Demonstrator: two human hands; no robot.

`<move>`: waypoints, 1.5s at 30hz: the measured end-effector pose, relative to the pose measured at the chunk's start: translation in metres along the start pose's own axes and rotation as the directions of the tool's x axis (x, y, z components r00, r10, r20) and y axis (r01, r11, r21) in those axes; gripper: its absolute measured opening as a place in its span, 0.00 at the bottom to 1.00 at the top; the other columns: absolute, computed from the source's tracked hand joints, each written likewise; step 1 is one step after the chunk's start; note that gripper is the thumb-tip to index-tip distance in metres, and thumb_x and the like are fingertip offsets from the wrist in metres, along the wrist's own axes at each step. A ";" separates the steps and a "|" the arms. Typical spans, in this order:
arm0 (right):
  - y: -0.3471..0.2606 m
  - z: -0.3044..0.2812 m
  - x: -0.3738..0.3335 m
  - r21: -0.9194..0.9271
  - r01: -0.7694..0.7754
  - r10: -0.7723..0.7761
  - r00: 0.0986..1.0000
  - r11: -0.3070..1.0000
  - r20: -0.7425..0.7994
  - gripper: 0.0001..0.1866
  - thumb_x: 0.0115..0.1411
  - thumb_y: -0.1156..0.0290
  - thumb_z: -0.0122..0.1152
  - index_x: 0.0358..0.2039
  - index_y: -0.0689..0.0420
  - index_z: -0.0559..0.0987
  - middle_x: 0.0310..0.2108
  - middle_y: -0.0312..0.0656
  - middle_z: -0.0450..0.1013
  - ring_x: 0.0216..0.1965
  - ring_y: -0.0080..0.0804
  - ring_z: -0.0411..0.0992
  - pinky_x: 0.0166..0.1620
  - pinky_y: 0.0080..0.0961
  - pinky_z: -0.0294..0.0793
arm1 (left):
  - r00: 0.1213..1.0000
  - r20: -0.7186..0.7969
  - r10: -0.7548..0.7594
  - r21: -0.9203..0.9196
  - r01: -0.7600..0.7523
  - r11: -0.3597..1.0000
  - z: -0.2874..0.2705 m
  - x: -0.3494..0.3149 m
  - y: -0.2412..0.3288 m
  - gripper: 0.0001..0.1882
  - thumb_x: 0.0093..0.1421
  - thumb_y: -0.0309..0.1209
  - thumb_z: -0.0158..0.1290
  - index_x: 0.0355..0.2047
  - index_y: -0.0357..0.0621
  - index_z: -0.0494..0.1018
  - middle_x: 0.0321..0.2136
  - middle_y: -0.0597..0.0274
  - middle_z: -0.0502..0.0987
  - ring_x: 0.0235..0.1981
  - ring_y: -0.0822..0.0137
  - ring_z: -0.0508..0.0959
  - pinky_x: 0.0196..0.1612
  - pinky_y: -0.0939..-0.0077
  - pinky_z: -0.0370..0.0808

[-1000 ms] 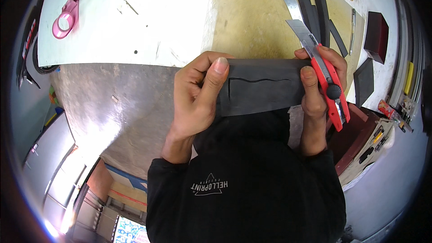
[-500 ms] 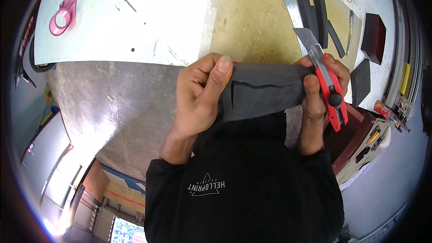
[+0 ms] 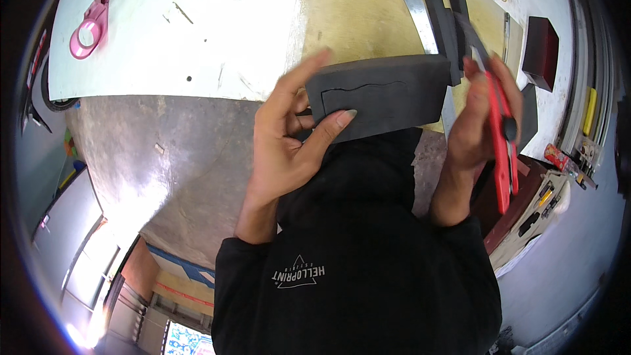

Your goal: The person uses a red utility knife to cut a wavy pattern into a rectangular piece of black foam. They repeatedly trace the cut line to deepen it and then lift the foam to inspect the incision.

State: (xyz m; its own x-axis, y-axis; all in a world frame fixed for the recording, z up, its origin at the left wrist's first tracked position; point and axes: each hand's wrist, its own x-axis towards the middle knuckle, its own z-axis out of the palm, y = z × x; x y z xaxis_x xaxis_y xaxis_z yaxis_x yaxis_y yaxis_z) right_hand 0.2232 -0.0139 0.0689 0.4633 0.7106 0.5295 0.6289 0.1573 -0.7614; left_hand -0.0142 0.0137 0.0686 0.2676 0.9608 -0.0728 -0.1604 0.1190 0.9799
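A dark grey foam block (image 3: 388,102) is held up in front of my body by my left hand (image 3: 289,131), thumb on its face and fingers behind its left end. A thin cut line runs up from near the thumb and then wavily along the upper part of that face. To the right of the block and apart from it, my right hand (image 3: 476,115) grips a red utility knife (image 3: 501,138). Its blade points up and away, blurred by motion.
Behind the block lie a steel ruler (image 3: 418,16) and dark foam strips (image 3: 457,23) on a yellowish cutting surface (image 3: 355,13). A dark red box (image 3: 541,52) stands at the right. At the far left of the white table (image 3: 151,59) rests a pink tape dispenser (image 3: 91,29).
My right hand has let go of the block and moved right with the knife. The cut gaped before and now looks narrow. My left thumb has slid onto the block's face.
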 end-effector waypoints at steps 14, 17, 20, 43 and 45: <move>-0.058 -0.003 0.008 0.296 0.096 -0.264 0.752 0.950 0.604 0.34 0.42 0.54 0.83 0.42 0.67 0.82 0.26 0.48 0.81 0.21 0.36 0.80 0.24 0.24 0.76 | 0.997 -0.025 0.069 0.294 -0.059 0.954 0.003 -0.002 -0.007 0.33 0.51 0.11 0.67 0.58 0.39 0.76 0.35 0.59 0.80 0.36 0.77 0.82 0.36 0.85 0.76; -0.057 0.000 0.004 0.275 0.108 -0.260 0.751 0.955 0.606 0.33 0.43 0.55 0.83 0.42 0.67 0.82 0.25 0.46 0.80 0.21 0.35 0.80 0.24 0.23 0.75 | 0.990 0.030 0.138 0.341 -0.140 0.929 0.005 0.000 -0.001 0.33 0.52 0.11 0.66 0.60 0.38 0.75 0.37 0.58 0.82 0.37 0.74 0.83 0.38 0.84 0.78; -0.058 0.000 0.005 0.262 0.121 -0.262 0.745 0.957 0.614 0.33 0.42 0.56 0.84 0.42 0.67 0.82 0.24 0.45 0.80 0.21 0.34 0.79 0.23 0.22 0.75 | 0.994 -0.108 0.034 0.086 -0.024 0.996 0.015 -0.001 -0.006 0.32 0.54 0.11 0.66 0.60 0.33 0.72 0.41 0.54 0.83 0.41 0.72 0.84 0.43 0.82 0.80; 0.002 0.042 -0.007 0.278 0.123 -0.246 0.849 0.953 0.468 0.16 0.59 0.84 0.67 0.48 0.70 0.80 0.36 0.55 0.82 0.37 0.43 0.84 0.43 0.32 0.84 | 0.934 0.194 0.299 0.753 -0.337 0.565 -0.026 0.065 -0.019 0.26 0.51 0.26 0.71 0.53 0.41 0.81 0.41 0.54 0.80 0.42 0.56 0.78 0.48 0.66 0.75; 0.005 0.045 0.000 0.288 0.093 -0.236 0.824 0.953 0.516 0.16 0.57 0.84 0.68 0.47 0.69 0.81 0.36 0.54 0.83 0.37 0.43 0.84 0.44 0.32 0.84 | 0.941 0.164 0.296 0.767 -0.311 0.561 -0.023 0.058 -0.028 0.24 0.51 0.25 0.71 0.50 0.42 0.83 0.42 0.55 0.81 0.43 0.57 0.78 0.49 0.66 0.75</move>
State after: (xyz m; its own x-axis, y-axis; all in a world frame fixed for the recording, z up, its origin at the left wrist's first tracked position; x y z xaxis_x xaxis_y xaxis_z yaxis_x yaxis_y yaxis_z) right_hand 0.1983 0.0181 0.0480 -0.0888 0.9019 0.4227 0.4629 0.4131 -0.7843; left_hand -0.0161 0.0722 0.0327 0.3602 0.8980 0.2525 0.5560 -0.4241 0.7149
